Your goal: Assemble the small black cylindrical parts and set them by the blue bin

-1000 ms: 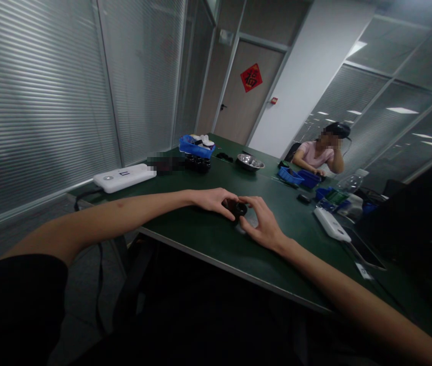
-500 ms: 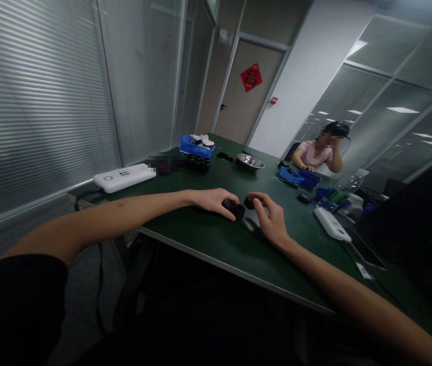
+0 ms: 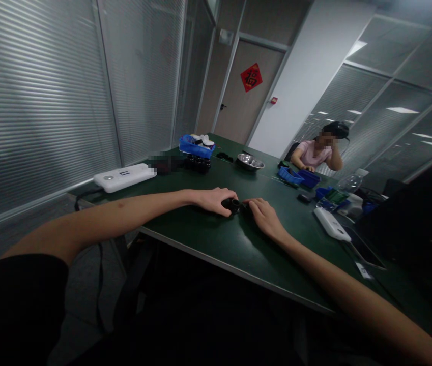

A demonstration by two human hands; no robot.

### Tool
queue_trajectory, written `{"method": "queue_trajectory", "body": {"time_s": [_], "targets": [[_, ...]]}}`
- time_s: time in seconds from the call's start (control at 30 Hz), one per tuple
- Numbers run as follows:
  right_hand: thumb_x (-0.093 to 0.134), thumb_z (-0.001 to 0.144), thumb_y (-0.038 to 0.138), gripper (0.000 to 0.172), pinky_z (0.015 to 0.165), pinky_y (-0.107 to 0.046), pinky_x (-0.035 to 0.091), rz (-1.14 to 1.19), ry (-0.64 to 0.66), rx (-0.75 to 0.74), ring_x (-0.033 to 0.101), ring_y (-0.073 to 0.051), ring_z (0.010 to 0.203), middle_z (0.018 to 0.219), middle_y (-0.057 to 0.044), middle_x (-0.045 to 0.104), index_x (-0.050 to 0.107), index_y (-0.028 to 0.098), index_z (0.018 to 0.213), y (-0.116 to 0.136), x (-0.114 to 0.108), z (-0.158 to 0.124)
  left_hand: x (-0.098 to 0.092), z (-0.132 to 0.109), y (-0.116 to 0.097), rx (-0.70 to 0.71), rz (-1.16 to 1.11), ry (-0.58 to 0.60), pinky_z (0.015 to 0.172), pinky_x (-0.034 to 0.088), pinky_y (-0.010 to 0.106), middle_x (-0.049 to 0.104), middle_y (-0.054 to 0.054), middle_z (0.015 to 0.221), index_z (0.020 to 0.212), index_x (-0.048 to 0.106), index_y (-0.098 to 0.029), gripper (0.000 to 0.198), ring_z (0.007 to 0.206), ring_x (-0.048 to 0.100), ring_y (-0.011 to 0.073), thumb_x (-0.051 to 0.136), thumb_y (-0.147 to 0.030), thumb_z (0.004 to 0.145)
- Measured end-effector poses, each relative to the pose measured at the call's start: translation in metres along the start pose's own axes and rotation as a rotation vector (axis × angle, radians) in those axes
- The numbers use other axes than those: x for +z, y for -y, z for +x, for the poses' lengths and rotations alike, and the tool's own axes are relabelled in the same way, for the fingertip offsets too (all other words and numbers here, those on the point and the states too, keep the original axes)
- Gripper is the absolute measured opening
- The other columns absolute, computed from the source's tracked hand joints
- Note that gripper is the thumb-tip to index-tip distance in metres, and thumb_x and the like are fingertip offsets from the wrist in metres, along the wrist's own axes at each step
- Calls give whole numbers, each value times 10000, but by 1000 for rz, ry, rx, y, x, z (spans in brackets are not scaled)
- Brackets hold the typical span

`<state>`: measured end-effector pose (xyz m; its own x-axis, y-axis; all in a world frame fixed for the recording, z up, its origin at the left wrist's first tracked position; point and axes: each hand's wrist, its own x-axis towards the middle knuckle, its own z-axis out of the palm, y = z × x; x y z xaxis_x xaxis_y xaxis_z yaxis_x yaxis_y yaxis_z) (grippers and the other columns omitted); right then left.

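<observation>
My left hand is closed round a small black cylindrical part. A round opening in its end faces right, and the part lies low at the green table. To the right of it, my right hand rests low over the table, its fingers curled and pointing left. A dark bit shows under these fingertips, mostly hidden, so I cannot make out its kind. A narrow gap separates the two hands.
Further back are a filled blue basket, several black parts and a steel bowl. White devices lie at both sides. A plastic bottle lies at right. Another person sits across the table near blue trays.
My right hand has come down to the table and turned palm-down, lowering the black piece that showed between its fingers. The left hand's part has tilted, its opening now facing more upward.
</observation>
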<state>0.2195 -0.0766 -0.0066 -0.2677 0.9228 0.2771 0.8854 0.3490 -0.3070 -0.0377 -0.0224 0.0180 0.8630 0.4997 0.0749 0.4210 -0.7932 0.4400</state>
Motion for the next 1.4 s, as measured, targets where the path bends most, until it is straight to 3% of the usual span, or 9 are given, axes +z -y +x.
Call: {"method": "queue_trajectory", "body": {"time_s": [0.13, 0.27, 0.4, 0.63, 0.9, 1.1, 1.4], "targets": [[314, 1052, 641, 580, 1153, -588, 379, -45, 80, 37, 530, -318, 1370, 1473, -87, 602, 597, 276, 1404, 0, 2, -1, 5, -1, 0, -1, 90, 8, 1196, 286, 489, 513, 163, 1513, 1460, 487, -166, 824, 1382, 456, 351, 564, -717, 852], [463, 930, 793, 892, 1227, -650, 240, -131, 117, 60, 325, -378, 1544, 1652, -161, 398, 352, 219, 1603, -9, 6, -2, 11, 1, 8, -10, 141, 38, 1281, 117, 504, 288, 179, 1692, 1582, 370, -130, 997, 1580, 218, 363, 461, -826, 873], [487, 884, 836, 1041, 1242, -659, 204, -147, 139, 86, 260, -386, 1575, 1686, -189, 319, 237, 177, 1650, -18, 7, -1, 12, -1, 10, -27, 139, 65, 1299, 83, 486, 216, 184, 1713, 1629, 290, -106, 1043, 1609, 157, 339, 401, -840, 896], [445, 921, 815, 898, 1243, -690, 168, -152, 178, 66, 239, -378, 1584, 1682, -134, 350, 391, 221, 1592, -17, 4, -1, 10, -3, 6, -30, 129, 75, 1307, 81, 470, 206, 173, 1716, 1635, 280, -102, 1028, 1611, 155, 338, 398, -819, 909], [361, 975, 783, 851, 1249, -703, 132, -156, 204, 62, 189, -362, 1602, 1712, -113, 280, 351, 230, 1622, -15, 4, -4, 11, -1, 11, -20, 109, 65, 1304, 83, 492, 221, 168, 1713, 1634, 299, -128, 1002, 1606, 170, 349, 426, -809, 909], [338, 1012, 729, 785, 1245, -708, 139, -150, 205, 41, 210, -359, 1597, 1711, -115, 281, 359, 233, 1620, -12, 2, -5, 12, 0, 12, -23, 125, 75, 1305, 80, 495, 189, 185, 1717, 1636, 274, -94, 1026, 1608, 157, 350, 395, -818, 919], [353, 1021, 702, 732, 1237, -712, 156, -159, 189, 26, 240, -372, 1586, 1699, -121, 316, 391, 259, 1603, -11, 1, -6, 14, 1, 15, -12, 119, 63, 1305, 85, 479, 215, 166, 1715, 1641, 277, -140, 1000, 1609, 165, 337, 411, -816, 915]]}}
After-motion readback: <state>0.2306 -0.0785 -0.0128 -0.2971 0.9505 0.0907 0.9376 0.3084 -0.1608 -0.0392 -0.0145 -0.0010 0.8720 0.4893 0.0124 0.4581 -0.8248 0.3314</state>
